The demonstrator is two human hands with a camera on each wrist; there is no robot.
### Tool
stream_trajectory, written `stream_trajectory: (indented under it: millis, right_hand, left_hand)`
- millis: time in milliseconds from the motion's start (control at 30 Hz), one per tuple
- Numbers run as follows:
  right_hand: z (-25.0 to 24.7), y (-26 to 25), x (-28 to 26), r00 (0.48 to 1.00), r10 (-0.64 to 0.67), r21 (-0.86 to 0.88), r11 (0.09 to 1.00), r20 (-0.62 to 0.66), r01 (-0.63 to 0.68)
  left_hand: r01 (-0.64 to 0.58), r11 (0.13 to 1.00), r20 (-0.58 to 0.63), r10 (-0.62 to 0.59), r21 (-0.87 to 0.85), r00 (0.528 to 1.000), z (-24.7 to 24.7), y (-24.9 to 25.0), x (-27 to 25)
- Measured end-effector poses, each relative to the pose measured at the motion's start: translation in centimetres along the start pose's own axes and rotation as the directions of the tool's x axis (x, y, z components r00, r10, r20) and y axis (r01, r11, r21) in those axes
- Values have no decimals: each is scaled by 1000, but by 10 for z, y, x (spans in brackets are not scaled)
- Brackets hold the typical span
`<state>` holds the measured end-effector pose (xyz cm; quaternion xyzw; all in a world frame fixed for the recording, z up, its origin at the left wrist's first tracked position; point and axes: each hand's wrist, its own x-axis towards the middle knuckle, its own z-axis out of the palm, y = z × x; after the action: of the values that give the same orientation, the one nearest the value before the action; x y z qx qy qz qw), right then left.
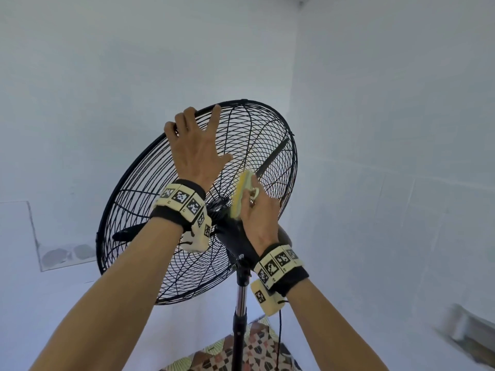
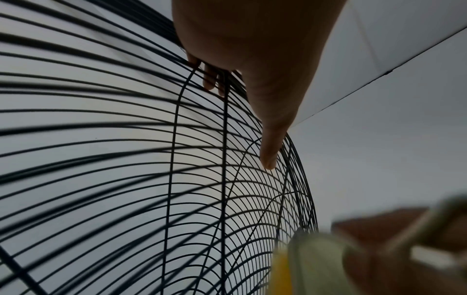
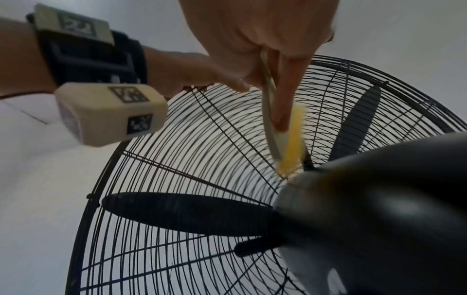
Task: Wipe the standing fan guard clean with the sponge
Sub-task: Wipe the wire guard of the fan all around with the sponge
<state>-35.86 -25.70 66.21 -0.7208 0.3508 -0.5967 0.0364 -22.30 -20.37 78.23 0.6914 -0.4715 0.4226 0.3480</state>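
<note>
The black wire fan guard (image 1: 166, 263) faces away from me, tilted up on its stand. My left hand (image 1: 195, 145) is on the guard's top rim, with some fingers curled over it and the thumb spread across the wires. From the left wrist view, those fingers (image 2: 209, 79) poke past the wires (image 2: 174, 139). My right hand (image 1: 258, 218) grips a yellow sponge (image 1: 241, 194) and presses it to the rear guard just above the motor housing (image 1: 235, 236). In the right wrist view the sponge (image 3: 290, 143) lies flat on the wires (image 3: 177, 159) under my fingers (image 3: 280, 111).
Black blades (image 3: 189, 211) sit inside the guard. A chrome pole (image 1: 241, 303) carries the fan, and a dark cord (image 1: 280, 333) hangs beside it. Patterned floor tiles (image 1: 254, 352) lie below. White walls meet in a corner close behind the fan.
</note>
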Motion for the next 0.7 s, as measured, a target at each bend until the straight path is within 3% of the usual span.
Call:
stream_trajectory:
  millis: [67, 200, 367, 467, 567, 700]
  right_hand:
    - [5, 10, -2, 997, 52, -33, 998, 61, -50]
    - [3, 6, 8, 984, 176, 64, 982, 0, -175]
    - [7, 7, 18, 914, 405, 109, 907, 40, -407]
    - [5, -2, 27, 931, 362, 290, 896, -41, -335]
    - [-1, -4, 20, 924, 367, 491, 828, -109, -271]
    - [2, 14, 5, 895, 433, 373, 852, -106, -368]
  left_hand:
    - [-4, 1000, 8, 4, 2, 1000, 1, -3, -1]
    - [-19, 1000, -6, 19, 13, 1000, 1, 0, -1]
    - [-22, 1000, -11, 22, 17, 1000, 1, 1, -2]
    - [-22, 1000, -27, 23, 19, 999, 3, -5, -1]
    - [-23, 999, -32, 24, 34, 999, 5, -4, -1]
    - [-33, 999, -34, 34, 28, 999, 5, 1, -1]
